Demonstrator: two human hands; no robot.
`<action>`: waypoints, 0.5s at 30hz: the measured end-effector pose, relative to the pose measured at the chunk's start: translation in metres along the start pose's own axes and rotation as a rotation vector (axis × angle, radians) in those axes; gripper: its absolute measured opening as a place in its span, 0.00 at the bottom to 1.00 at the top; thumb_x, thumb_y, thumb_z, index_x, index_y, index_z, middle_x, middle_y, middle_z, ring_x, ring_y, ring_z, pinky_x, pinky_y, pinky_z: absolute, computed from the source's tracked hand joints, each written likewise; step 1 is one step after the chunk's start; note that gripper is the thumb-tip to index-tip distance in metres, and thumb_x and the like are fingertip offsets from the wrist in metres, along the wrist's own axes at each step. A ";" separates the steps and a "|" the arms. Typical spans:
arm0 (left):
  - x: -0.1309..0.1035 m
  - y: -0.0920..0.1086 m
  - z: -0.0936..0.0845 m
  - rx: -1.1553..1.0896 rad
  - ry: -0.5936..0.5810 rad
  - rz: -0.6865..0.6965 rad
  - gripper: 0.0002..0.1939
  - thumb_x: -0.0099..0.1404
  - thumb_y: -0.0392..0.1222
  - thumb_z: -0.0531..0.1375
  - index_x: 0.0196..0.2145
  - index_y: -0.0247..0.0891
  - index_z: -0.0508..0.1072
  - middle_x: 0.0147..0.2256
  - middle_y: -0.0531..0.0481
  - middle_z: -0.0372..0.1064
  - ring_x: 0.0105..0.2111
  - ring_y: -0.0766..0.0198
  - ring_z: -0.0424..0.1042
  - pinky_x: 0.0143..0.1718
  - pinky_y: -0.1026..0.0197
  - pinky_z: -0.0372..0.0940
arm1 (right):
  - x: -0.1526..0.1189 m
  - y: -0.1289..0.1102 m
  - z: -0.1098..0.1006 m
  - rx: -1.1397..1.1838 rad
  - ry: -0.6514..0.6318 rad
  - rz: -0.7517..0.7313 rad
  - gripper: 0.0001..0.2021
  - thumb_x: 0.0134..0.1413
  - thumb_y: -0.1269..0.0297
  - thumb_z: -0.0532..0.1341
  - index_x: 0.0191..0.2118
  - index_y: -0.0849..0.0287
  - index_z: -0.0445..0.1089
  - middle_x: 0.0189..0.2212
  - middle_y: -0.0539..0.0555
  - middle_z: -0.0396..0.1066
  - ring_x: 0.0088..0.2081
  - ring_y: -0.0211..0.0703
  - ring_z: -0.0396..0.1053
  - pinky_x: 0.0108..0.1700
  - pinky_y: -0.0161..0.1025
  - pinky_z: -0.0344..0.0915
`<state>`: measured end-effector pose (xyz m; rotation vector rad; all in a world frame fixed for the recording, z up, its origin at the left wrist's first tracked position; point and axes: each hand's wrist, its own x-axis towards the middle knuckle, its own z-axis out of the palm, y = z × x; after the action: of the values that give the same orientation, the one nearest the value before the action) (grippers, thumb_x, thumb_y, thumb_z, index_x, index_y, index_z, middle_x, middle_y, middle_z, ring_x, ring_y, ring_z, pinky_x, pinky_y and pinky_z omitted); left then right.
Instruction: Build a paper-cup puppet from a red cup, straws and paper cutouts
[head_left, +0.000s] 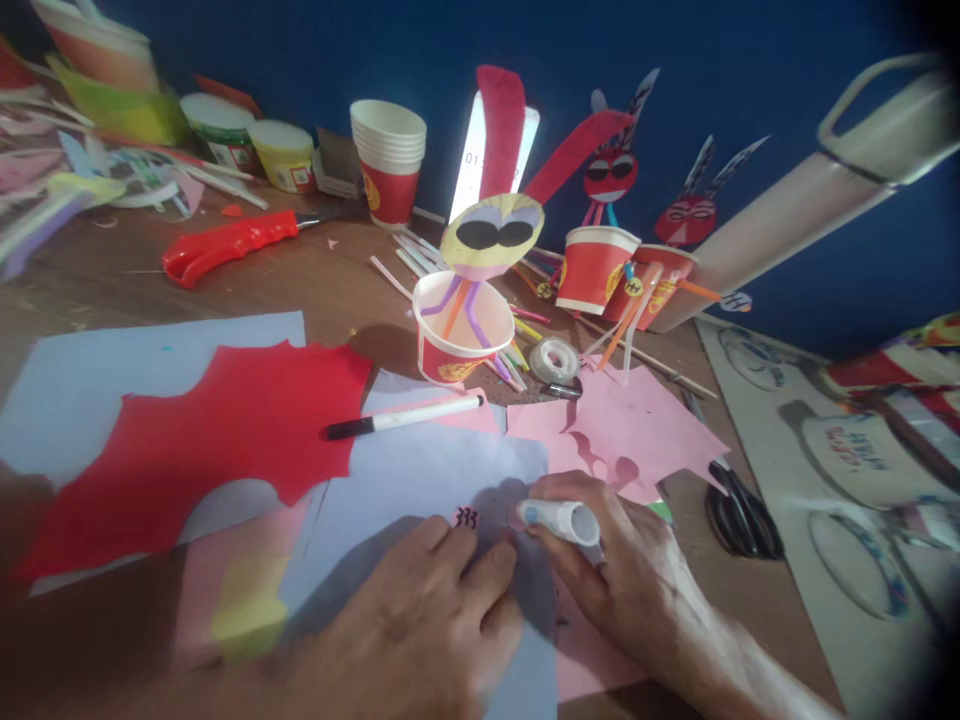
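Note:
My right hand (622, 560) is closed around a white glue stick (559, 520) with blue print. The tube lies almost level, its hollow end toward the right and its other end close to the paper. My left hand (442, 610) rests on a pale blue sheet (435, 470), fingers bent and pressed down. At its fingertips is a small pink paper piece (466, 517) with black marks, partly covered by the fingers. Just beyond the hands lies a capped black-and-white marker (405, 417), across the sheet and red paper (247, 430).
Behind stands a paper cup (457, 345) bearing a yellow paper face with red ears. Pink paper (637, 425), a tape roll (555, 358) and black-handled scissors (742, 515) lie right. Red pliers-like tool (232, 245), stacked cups (388, 160) and paint tubs (281, 155) are farther back.

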<state>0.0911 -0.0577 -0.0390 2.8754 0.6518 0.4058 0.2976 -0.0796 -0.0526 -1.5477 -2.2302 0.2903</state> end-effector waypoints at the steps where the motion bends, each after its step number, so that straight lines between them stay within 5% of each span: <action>1: 0.000 0.000 -0.001 -0.019 -0.032 0.003 0.13 0.65 0.36 0.50 0.40 0.37 0.73 0.44 0.46 0.73 0.36 0.58 0.71 0.41 0.54 0.62 | 0.000 0.001 0.001 0.011 0.008 -0.002 0.06 0.63 0.63 0.54 0.43 0.58 0.61 0.34 0.54 0.74 0.33 0.42 0.73 0.34 0.36 0.70; 6: 0.000 -0.002 -0.002 -0.055 -0.050 -0.011 0.14 0.66 0.35 0.48 0.39 0.37 0.73 0.43 0.46 0.74 0.36 0.57 0.71 0.41 0.53 0.62 | 0.000 0.004 0.005 0.032 0.031 -0.005 0.08 0.62 0.64 0.55 0.45 0.59 0.61 0.38 0.55 0.73 0.37 0.42 0.73 0.39 0.36 0.70; 15: -0.002 0.004 0.003 0.014 0.087 -0.005 0.17 0.67 0.32 0.46 0.38 0.34 0.75 0.39 0.45 0.75 0.32 0.60 0.71 0.41 0.57 0.61 | 0.000 -0.002 0.005 0.070 -0.025 -0.040 0.06 0.63 0.64 0.54 0.44 0.57 0.60 0.37 0.55 0.73 0.36 0.43 0.72 0.37 0.36 0.68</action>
<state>0.0923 -0.0624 -0.0415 2.8819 0.6783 0.5304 0.2940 -0.0798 -0.0559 -1.4698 -2.2421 0.3740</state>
